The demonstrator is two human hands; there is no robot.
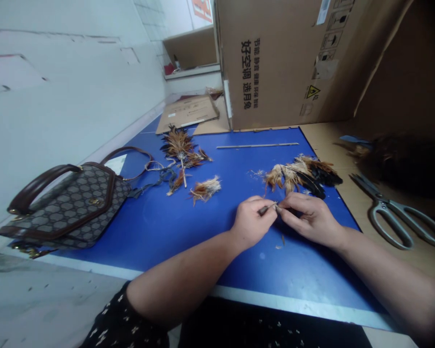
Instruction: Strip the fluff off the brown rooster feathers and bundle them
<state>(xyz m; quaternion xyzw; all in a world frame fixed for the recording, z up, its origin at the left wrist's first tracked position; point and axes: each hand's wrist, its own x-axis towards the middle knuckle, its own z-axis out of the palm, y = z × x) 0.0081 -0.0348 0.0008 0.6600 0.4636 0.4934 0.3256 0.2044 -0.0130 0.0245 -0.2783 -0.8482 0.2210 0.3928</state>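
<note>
Close together over the blue board [159, 232], both my hands are pinching. My left hand [252, 222] grips a small brown feather [264, 210] between thumb and fingers. The fingertips of my right hand [310, 220] are closed at the feather's pale end, almost touching the left ones. Just beyond the hands lies a pile of cream, brown and black feathers [293, 174]. Farther left is a small tuft of feathers [206, 188]. Behind it, a bundle of brown feathers [179, 145] is fixed around a pale stick [184, 175].
A patterned handbag [90, 203] stands at the left. Large scissors [391, 208] lie at the right, near a dark feather heap [413, 159]. A thin rod [257, 145] lies across the board's far side, before a tall cardboard box [275, 63]. Grey cord [155, 181] trails near the bag.
</note>
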